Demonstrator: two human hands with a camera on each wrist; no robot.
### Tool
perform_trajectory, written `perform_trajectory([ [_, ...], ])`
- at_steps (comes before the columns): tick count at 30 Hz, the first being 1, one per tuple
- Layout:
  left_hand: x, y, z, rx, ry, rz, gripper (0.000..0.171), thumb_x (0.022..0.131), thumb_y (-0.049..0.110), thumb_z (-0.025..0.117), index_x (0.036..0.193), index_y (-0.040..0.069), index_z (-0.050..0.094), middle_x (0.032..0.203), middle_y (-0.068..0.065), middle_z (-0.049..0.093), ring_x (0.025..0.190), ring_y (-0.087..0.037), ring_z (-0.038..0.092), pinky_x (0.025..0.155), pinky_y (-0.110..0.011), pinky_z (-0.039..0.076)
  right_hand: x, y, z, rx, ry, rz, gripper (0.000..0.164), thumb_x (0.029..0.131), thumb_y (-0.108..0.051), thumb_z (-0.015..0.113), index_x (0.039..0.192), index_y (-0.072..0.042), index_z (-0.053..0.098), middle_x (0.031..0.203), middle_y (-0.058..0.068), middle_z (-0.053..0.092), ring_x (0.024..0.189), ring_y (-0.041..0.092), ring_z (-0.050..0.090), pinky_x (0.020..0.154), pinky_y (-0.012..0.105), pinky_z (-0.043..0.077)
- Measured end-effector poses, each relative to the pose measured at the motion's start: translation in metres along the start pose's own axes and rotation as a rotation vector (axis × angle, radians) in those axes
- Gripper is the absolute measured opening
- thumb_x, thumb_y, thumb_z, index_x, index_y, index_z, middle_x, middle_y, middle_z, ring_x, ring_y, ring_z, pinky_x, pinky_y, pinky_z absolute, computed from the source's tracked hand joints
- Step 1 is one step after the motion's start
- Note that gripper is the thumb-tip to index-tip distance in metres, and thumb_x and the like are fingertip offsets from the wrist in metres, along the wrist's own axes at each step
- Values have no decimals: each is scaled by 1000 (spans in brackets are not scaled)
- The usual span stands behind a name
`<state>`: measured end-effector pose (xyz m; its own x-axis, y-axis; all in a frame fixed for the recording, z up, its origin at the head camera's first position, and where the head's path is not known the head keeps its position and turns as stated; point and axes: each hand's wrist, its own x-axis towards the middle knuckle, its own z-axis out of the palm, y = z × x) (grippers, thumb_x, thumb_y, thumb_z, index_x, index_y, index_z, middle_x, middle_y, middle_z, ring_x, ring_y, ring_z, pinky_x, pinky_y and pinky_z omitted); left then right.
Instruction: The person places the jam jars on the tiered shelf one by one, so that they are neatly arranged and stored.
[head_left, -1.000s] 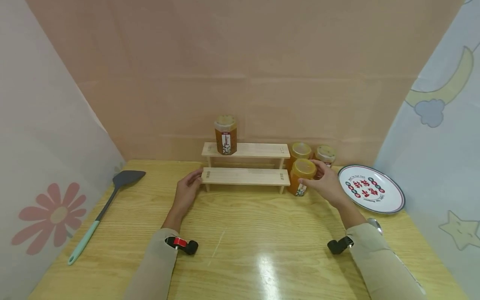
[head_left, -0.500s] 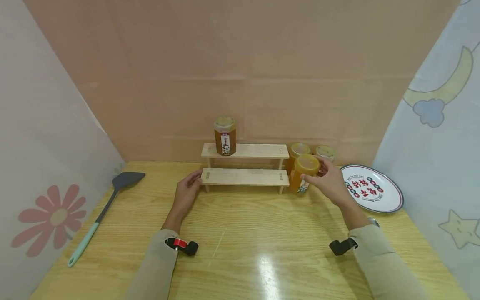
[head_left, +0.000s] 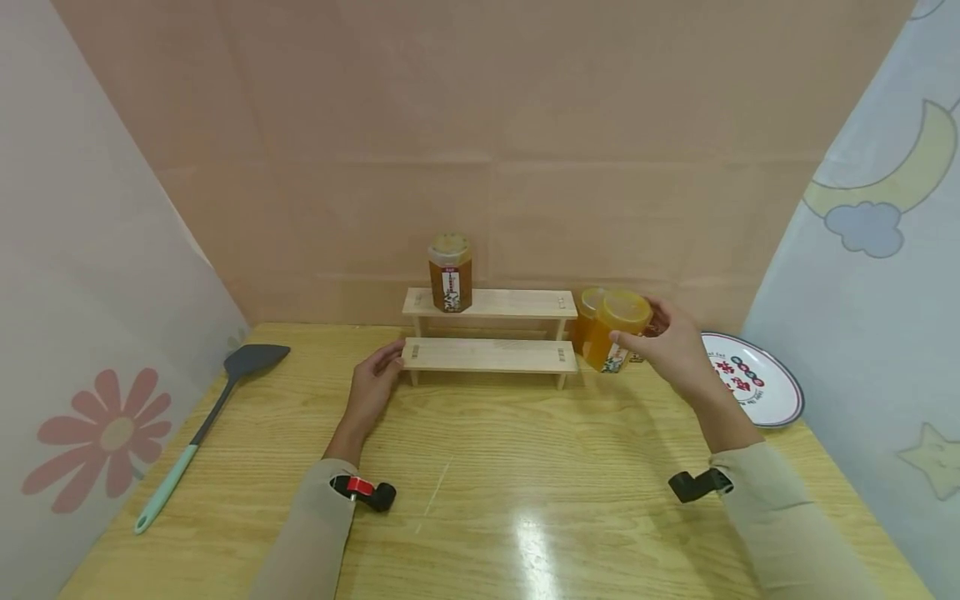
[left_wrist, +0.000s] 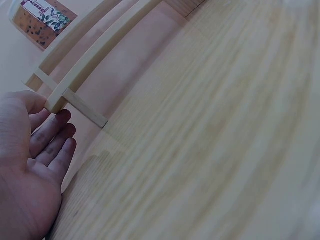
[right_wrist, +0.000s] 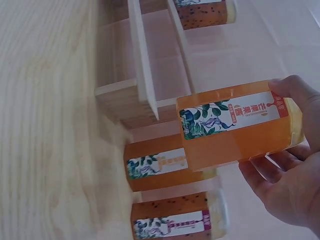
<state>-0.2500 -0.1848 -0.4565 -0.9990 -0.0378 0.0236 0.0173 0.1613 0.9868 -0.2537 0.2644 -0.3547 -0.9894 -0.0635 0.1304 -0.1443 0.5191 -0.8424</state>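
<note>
My right hand (head_left: 678, 350) grips an orange jam jar (head_left: 618, 325) with a yellow lid near its top. In the right wrist view the jar, its label facing the camera, is raised off the table and slightly tilted. My left hand (head_left: 372, 382) holds the left end of the lower tier of a two-tier wooden shelf (head_left: 491, 354), thumb at the corner and other fingers below. A speckled jam jar (head_left: 452, 283) stands on the upper tier's left part. Beside the shelf's right end stand an orange jar (right_wrist: 155, 162) and a speckled jar (right_wrist: 170, 217), the latter mostly hidden in the head view.
An oval white plate (head_left: 776, 387) with printed lettering lies at the right, partly behind the right forearm. A dark spatula (head_left: 217, 412) with a mint handle lies along the left side of the wooden table (head_left: 465, 483). Fabric walls surround the table's back and sides.
My right hand has lifted the orange jam jar off the table and moved it slightly right and back, tilting it. The left hand and the shelf have stayed put.
</note>
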Motion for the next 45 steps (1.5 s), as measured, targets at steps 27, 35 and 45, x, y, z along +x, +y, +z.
perform_trajectory([
  [27, 18, -31, 5, -23, 60, 71, 39, 107, 18, 57, 145, 11, 59, 148, -12, 60, 140, -25, 54, 96, -5, 47, 57, -54, 33, 129, -17, -55, 78, 90, -27, 82, 155, -13, 41, 149, 11, 56, 134, 30, 57, 106, 40, 55],
  [35, 20, -32, 5, -19, 58, 75, 38, 107, 19, 58, 145, 12, 60, 147, -11, 61, 139, -23, 55, 95, -5, 47, 68, -59, 47, 121, -42, -34, 79, 88, -35, 83, 154, -14, 43, 148, 11, 56, 135, 33, 56, 110, 52, 51],
  [45, 19, -33, 4, -27, 57, 67, 39, 107, 20, 58, 145, 13, 60, 147, -11, 61, 139, -24, 55, 94, -5, 48, 82, -64, 61, 156, -56, -43, 82, 90, -29, 82, 157, -12, 39, 152, 12, 53, 137, 31, 55, 112, 48, 51],
])
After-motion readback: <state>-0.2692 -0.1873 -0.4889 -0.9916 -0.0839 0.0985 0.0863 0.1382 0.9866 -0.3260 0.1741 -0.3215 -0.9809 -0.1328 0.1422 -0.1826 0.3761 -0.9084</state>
